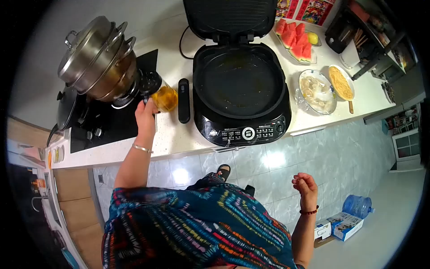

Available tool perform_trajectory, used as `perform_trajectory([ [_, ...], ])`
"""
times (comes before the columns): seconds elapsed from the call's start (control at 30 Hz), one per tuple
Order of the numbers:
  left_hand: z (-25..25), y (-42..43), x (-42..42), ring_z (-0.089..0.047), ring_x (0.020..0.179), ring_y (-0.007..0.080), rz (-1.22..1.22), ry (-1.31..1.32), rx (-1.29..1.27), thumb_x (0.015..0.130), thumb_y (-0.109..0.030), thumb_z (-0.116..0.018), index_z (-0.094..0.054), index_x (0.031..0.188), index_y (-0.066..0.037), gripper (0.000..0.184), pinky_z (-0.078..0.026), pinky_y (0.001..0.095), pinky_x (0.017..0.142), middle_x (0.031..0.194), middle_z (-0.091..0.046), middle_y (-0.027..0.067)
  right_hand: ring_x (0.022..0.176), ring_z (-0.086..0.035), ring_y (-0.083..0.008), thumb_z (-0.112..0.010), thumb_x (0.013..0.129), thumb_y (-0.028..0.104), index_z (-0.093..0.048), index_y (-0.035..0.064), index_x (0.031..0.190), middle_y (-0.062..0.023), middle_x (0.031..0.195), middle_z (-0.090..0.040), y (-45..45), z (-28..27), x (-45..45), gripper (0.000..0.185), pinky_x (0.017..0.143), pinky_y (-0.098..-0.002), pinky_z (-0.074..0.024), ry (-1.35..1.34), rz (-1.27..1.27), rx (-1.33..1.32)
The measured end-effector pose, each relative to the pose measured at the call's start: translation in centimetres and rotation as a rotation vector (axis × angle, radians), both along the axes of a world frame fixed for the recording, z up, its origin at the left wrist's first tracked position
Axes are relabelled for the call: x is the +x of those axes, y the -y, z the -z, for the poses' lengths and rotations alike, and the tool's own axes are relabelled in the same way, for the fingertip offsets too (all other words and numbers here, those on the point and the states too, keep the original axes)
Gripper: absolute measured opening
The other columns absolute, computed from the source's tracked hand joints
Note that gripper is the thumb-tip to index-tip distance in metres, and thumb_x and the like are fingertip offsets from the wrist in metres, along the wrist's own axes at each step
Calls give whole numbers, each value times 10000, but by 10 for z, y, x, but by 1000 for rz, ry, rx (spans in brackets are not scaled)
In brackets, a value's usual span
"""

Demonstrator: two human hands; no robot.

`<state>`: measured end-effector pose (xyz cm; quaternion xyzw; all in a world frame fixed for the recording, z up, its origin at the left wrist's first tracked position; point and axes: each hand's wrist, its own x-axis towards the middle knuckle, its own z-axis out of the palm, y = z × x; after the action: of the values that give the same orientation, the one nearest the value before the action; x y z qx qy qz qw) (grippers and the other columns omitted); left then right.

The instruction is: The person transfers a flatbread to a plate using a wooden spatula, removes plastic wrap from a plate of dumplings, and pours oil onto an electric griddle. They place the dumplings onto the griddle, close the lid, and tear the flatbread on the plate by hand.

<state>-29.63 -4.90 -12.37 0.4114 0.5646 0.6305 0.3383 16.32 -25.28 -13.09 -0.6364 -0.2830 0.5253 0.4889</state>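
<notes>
My left hand point(146, 117) is closed around the handle of a glass oil bottle point(165, 98) with a dark top and amber oil inside. The bottle is tilted, between the stove and the electric griddle point(239, 83). That griddle stands with its lid point(230, 18) raised, and its dark round pan has a few oily patches. Beside the bottle is the griddle's black side handle point(184, 101). My right hand point(306, 184) hangs over the floor, away from the counter, its fingers curled in with nothing visible in them.
A steel steamer pot point(101, 62) stands on the black cooktop point(101, 127) at left. To the right are watermelon slices point(295, 40), a glass bowl point(333, 107) of pale food under wrap, and a small dish of yellowish strands point(341, 83). A water jug point(356, 205) lies by boxes below.
</notes>
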Motion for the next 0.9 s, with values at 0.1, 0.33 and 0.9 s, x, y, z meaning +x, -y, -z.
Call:
perform_trajectory([
  [0.1, -4, 30, 5, -381, 552, 48, -16, -25, -5, 848, -152, -482, -468, 676, -64, 193, -308, 194, 521, 585, -433, -37, 777, -568, -134, -532, 808, 106, -548, 23, 955, -65, 877, -593, -22, -1, 4, 170, 679, -239, -436, 8, -20, 6],
  [0.33, 10, 72, 24, -379, 553, 36, -136, -30, 49, 851, -173, -496, -478, 692, -66, 193, -307, 176, 524, 589, -451, -34, 797, -564, -141, -521, 816, 116, -527, 9, 990, -82, 908, -586, -36, -6, 43, 204, 691, -241, -434, 12, -175, 31],
  [0.9, 70, 174, 118, -359, 614, 51, -76, -218, -28, 828, -109, -487, -438, 759, -70, 93, -322, 191, 550, 673, -397, -37, 793, -568, -124, -516, 814, 117, -533, 21, 989, -59, 907, -590, 3, -11, 185, 200, 684, -229, -434, -24, -126, 61],
])
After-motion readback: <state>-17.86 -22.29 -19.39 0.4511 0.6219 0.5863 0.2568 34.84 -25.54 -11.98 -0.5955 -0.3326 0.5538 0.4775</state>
